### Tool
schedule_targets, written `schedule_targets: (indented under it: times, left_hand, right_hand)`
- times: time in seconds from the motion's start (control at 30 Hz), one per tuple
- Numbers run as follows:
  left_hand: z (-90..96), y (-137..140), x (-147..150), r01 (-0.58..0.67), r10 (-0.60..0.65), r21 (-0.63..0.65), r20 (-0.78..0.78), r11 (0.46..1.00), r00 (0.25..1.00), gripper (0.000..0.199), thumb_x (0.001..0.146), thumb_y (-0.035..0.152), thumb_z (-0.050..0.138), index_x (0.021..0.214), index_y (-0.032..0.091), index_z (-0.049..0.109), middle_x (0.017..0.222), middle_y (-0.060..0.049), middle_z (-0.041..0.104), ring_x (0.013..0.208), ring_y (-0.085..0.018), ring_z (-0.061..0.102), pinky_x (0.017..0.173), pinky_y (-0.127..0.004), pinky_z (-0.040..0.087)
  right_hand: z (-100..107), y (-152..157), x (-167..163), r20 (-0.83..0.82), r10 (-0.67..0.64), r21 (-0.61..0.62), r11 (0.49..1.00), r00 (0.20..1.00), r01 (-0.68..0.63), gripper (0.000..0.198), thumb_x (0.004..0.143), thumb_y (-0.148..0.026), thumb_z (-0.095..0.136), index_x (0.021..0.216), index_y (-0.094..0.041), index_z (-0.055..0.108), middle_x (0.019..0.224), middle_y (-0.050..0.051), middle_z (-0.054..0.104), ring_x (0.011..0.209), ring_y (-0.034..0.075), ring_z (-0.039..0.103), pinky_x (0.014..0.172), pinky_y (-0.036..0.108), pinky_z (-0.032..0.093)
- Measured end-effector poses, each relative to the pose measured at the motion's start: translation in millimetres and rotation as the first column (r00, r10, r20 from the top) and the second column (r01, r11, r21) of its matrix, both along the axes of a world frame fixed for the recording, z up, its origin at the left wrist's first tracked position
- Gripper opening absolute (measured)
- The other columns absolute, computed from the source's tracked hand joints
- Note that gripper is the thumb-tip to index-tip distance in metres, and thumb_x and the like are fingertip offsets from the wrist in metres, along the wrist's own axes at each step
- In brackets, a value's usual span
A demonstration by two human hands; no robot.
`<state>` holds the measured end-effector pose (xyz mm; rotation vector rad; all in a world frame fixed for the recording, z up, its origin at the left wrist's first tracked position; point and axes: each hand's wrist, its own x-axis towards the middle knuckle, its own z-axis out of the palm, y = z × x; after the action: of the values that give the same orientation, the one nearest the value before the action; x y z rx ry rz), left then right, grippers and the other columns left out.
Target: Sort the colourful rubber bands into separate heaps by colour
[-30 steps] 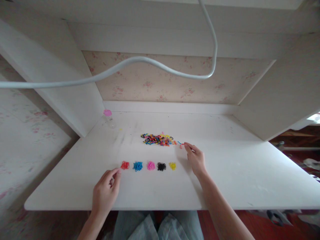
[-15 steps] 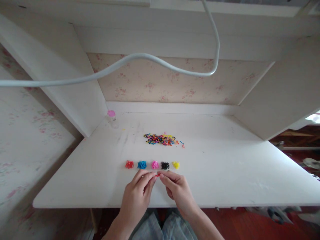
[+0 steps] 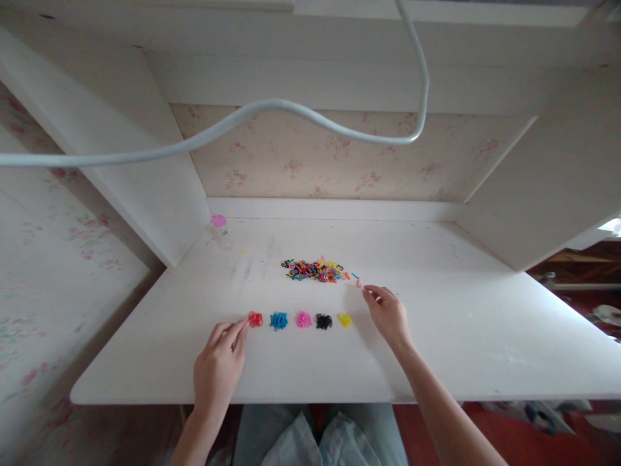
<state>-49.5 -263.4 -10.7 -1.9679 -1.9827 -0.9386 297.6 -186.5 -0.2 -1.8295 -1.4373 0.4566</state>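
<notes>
My left hand (image 3: 220,356) is at the small pile of red rubber bands (image 3: 255,319), thumb and forefinger pinched on a red band at its left edge. Four more colour groups line up to its right: blue bands (image 3: 279,320), pink bands (image 3: 303,320), black bands (image 3: 324,321) and yellow bands (image 3: 344,320). Farther back, my right hand (image 3: 388,315) has its fingertips together beside a loose pinkish-orange band (image 3: 359,283). Whether anything is between those fingertips is too small to tell. A mixed heap of coloured bands (image 3: 315,270) lies to their left.
A clear jar with a pink lid (image 3: 219,221) stands at the back left of the white desk (image 3: 451,323). One loose blue band (image 3: 356,276) lies by the heap. A white cable (image 3: 272,105) crosses overhead, with side panels enclosing the desk.
My hands have parted from their meeting point near the desk's front, where they held a red band. The left moved left to the red pile; the right moved out towards the loose bands.
</notes>
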Motion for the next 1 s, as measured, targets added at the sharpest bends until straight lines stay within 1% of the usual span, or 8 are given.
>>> schedule_targets:
  times: [0.1,0.2,0.33,0.47,0.6,0.7,0.83,1.0]
  left_hand:
    - [-2.3,5.8,-4.8,-0.041,0.040,-0.004,-0.060,0.999,0.997,0.026,0.089,0.035,0.050,0.100,0.022,0.070,0.093,-0.003,0.067,0.069,-0.009,0.062,0.058,-0.019,0.042]
    - [-1.0,9.2,-2.0,-0.046,0.042,-0.059,-0.078,0.997,0.996,0.026,0.089,0.035,0.049,0.099,0.023,0.071,0.094,-0.002,0.068,0.068,-0.008,0.062,0.057,-0.019,0.041]
    - [-0.9,11.0,-0.6,-0.013,0.007,-0.082,-0.073,0.997,0.997,0.028,0.089,0.037,0.048,0.101,0.023,0.070,0.094,-0.002,0.068,0.068,-0.009,0.063,0.057,-0.019,0.042]
    - [-4.0,10.3,-3.3,-0.029,0.023,-0.096,-0.067,0.995,0.997,0.028,0.089,0.038,0.049,0.101,0.024,0.070,0.095,-0.001,0.068,0.069,-0.008,0.063,0.057,-0.019,0.043]
    - [-5.7,9.4,-5.5,0.000,-0.002,-0.101,-0.019,0.995,1.000,0.029,0.089,0.038,0.049,0.105,0.024,0.069,0.097,-0.001,0.068,0.070,-0.008,0.064,0.059,-0.018,0.044]
    - [-5.1,9.5,-6.7,0.034,-0.031,-0.090,0.041,0.995,0.999,0.029,0.089,0.038,0.048,0.102,0.023,0.070,0.096,-0.003,0.068,0.071,-0.009,0.064,0.061,-0.019,0.045]
    - [-4.3,9.4,-9.0,0.070,-0.054,-0.092,0.168,0.993,0.984,0.029,0.088,0.038,0.049,0.097,0.021,0.070,0.094,-0.004,0.068,0.074,-0.010,0.063,0.068,-0.020,0.047]
    - [-4.4,5.1,-12.3,0.065,-0.039,-0.065,0.337,0.996,0.941,0.029,0.087,0.040,0.051,0.090,0.018,0.069,0.085,-0.003,0.066,0.065,-0.009,0.056,0.066,-0.021,0.047]
  right_hand:
    - [-9.8,15.3,20.9,0.239,-0.010,-0.066,0.997,0.971,0.026,0.035,0.085,-0.039,0.048,0.109,-0.023,0.068,0.095,0.004,0.063,0.076,0.015,0.057,0.070,0.027,0.040]
    - [-11.6,20.2,19.4,0.319,0.022,-0.139,0.990,0.947,0.024,0.035,0.089,-0.040,0.046,0.113,-0.028,0.067,0.103,0.004,0.063,0.081,0.016,0.059,0.066,0.026,0.038]
    - [-6.5,24.2,7.7,0.347,-0.001,-0.148,0.987,0.938,0.056,0.038,0.092,-0.051,0.040,0.106,-0.033,0.070,0.102,0.002,0.064,0.077,0.015,0.059,0.060,0.026,0.034]
    - [-5.6,26.9,4.6,0.380,0.018,-0.145,0.989,0.925,0.040,0.036,0.093,-0.048,0.038,0.102,-0.035,0.071,0.100,0.001,0.064,0.073,0.014,0.057,0.058,0.025,0.031]
    - [-8.1,25.7,4.1,0.373,0.021,-0.124,0.992,0.928,0.027,0.037,0.093,-0.047,0.039,0.102,-0.033,0.072,0.099,0.002,0.064,0.073,0.014,0.056,0.059,0.025,0.030]
    - [-8.0,25.2,2.8,0.376,0.039,-0.125,0.992,0.926,0.009,0.037,0.093,-0.047,0.039,0.101,-0.032,0.072,0.098,0.002,0.064,0.073,0.014,0.056,0.059,0.025,0.030]
    - [-8.0,25.8,4.0,0.402,0.054,-0.105,0.994,0.914,-0.012,0.040,0.095,-0.045,0.037,0.093,-0.029,0.074,0.096,0.002,0.065,0.072,0.013,0.055,0.059,0.026,0.030]
    - [-7.4,15.6,-1.2,0.332,-0.009,0.011,1.000,0.943,0.006,0.039,0.094,-0.043,0.039,0.095,-0.025,0.073,0.092,0.002,0.065,0.070,0.013,0.056,0.062,0.024,0.034]
